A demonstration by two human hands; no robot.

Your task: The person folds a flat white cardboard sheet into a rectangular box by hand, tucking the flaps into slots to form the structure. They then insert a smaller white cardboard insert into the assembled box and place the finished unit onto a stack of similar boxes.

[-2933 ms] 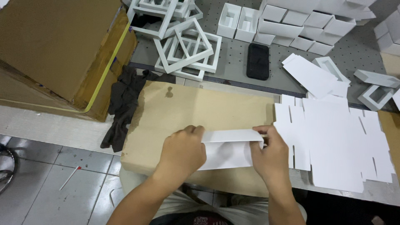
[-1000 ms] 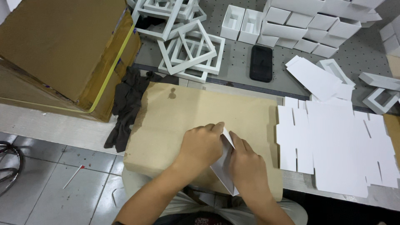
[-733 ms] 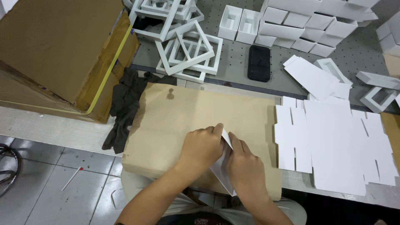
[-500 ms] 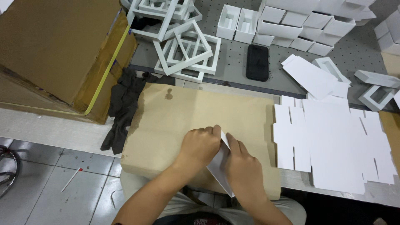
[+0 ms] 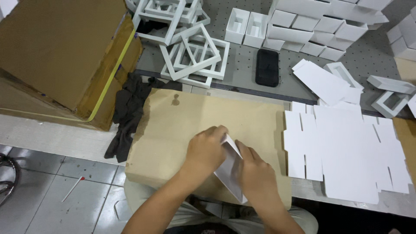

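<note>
Both hands meet over a folded piece of white card (image 5: 229, 171), pressing it down onto a sheet of brown cardboard (image 5: 182, 125). Curled loosely, the left hand (image 5: 207, 149) has its fingers bent over the card's upper edge, knuckles up, gripping the fold. Against the card's right side lies the right hand (image 5: 255, 173), fingers fairly straight and close together, flat on the surface and pushing it toward the left hand. Between the two hands the card stands up in a narrow, pale wedge, smooth and matte, with a sharp crease at its tip.

Beneath the hands, the brown cardboard is plain, dull and lightly creased, covering the near part of the counter (image 5: 56, 138). Just right of the right hand lies a flat stack of white cut-out box blanks (image 5: 346, 151), smooth, with slots and tabs along the edges. Beyond the hands, farther up the counter, sit open white square frames (image 5: 195, 56), a black phone (image 5: 267, 67) lying flat, and rows of small white boxes (image 5: 312, 30). Left of the left hand a dark, crumpled cloth (image 5: 128, 115) hangs over the counter edge, beside a large brown carton (image 5: 56, 47) edged with yellow tape.
</note>
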